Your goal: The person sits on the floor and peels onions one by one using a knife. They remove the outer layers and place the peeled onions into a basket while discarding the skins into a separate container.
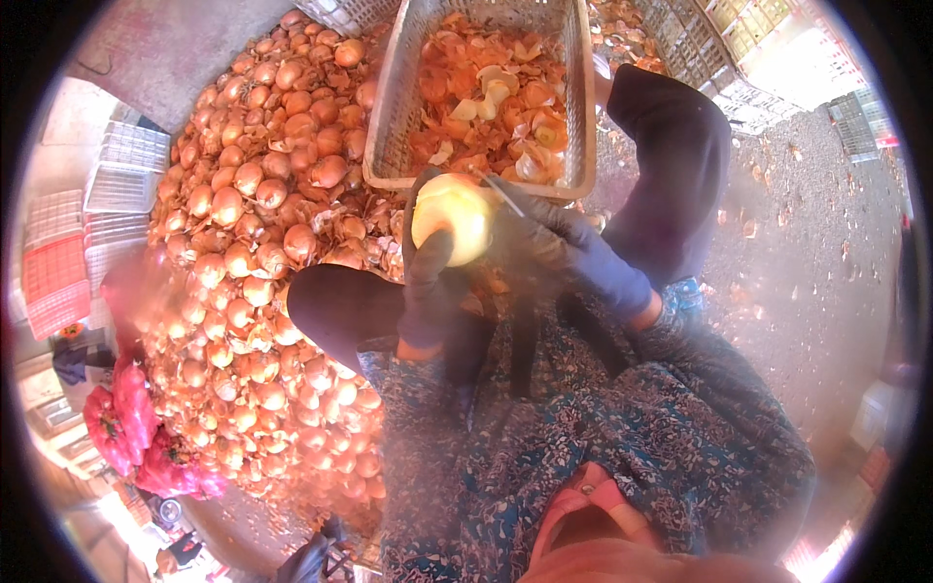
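My left hand (428, 280), in a dark glove, grips a pale peeled onion (455, 218) from its left side, the thumb across its lower face. My right hand (543, 237), gloved too, holds a small knife (503, 193) whose thin blade points up and left, just right of the onion. The glove hides the knife's handle. Beyond both hands stands a plastic crate (375, 164) with onion skins (466, 138) and pale onion scraps (496, 87) inside. To my left spreads a big heap of unpeeled brown onions (270, 193).
Pink mesh sacks (131, 423) lie at the heap's far left edge. Stacked crates stand at left (124, 167) and at upper right (700, 51). My bent knees (678, 146) flank the work. Loose skins litter the concrete floor (794, 218) on the right.
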{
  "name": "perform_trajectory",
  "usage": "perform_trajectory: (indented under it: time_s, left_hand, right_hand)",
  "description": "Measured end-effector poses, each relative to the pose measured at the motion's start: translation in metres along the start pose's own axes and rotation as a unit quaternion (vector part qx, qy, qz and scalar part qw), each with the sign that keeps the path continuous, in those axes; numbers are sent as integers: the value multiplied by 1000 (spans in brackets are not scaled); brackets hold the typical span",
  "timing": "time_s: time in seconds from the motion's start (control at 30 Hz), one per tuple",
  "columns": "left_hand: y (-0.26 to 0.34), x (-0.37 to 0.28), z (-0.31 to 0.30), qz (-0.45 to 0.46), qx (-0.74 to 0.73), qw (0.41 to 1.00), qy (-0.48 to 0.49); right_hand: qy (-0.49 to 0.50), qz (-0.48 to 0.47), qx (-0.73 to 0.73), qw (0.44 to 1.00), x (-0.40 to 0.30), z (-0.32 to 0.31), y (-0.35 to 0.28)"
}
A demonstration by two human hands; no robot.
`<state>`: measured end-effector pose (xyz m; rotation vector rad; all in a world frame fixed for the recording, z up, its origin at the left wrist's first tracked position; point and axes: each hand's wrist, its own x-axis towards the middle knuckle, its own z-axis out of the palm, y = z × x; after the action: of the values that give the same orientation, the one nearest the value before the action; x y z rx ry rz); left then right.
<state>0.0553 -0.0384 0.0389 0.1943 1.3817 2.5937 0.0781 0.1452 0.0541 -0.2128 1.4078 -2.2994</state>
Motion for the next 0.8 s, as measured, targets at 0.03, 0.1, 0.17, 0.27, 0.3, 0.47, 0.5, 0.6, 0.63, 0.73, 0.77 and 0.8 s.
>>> perform_trajectory:
  time_s: [0.03, 0.1, 0.17, 0.27, 0.3, 0.47, 0.5, 0.6, 0.63, 0.73, 0.77, 0.8]
  left_hand:
    - [0, -2, -2, -10, -5, 1000, -1]
    - [-1, -7, -4, -31, -14, 999, -1]
    - [3, -12, 2, -67, -29, 997, 6]
    - [2, -11, -3, -70, -44, 996, -32]
    - [2, -9, -3, -63, -51, 996, -43]
    - [-1, -3, 2, -36, -50, 998, 0]
    - [-2, -3, -1, -48, -48, 997, -27]
    - [-3, -4, -3, -74, -51, 994, -57]
    - [-5, -3, -3, -76, -53, 994, -55]
    - [-6, -1, -6, -71, -77, 990, -94]
    - [-3, 0, -5, -86, -38, 993, -72]
    - [-2, 1, -3, -102, -3, 993, -52]
  right_hand:
    - [-11, 5, 4, 1000, -4, -9, -1]
    - [-14, 12, 7, 1000, -7, -14, -3]
    - [5, 21, 4, 1000, -9, -13, -4]
    - [40, 50, -11, 998, -5, -8, -4]
    - [31, 52, -10, 998, -5, -9, -5]
    - [55, -25, -72, 996, -5, -3, -10]
    - [76, -58, -122, 988, -3, -1, -10]
    - [125, -141, -233, 954, 3, 0, -15]
    - [128, -166, -253, 945, 3, -2, -11]
    - [121, -224, -324, 911, 3, -9, -1]
    - [111, -232, -358, 898, 1, -11, -4]
    - [104, -238, -394, 882, -1, -13, -7]
